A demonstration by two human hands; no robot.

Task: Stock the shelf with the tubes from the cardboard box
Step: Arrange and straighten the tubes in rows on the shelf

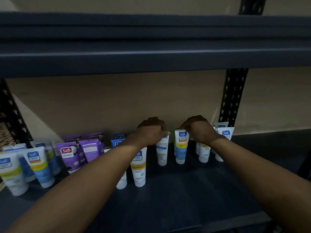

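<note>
L hand point(151, 132) fingers curled on top of white tube point(162, 153) | R hand point(200, 130) pinched Safi tube point(181, 148) top | both tubes upright on shelf point(185, 190)

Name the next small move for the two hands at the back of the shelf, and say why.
Probably release both. The left hand grips the white tube at its top, the right hand pinches the blue-and-yellow tube likewise; both already stand cap-down on the shelf.
</note>
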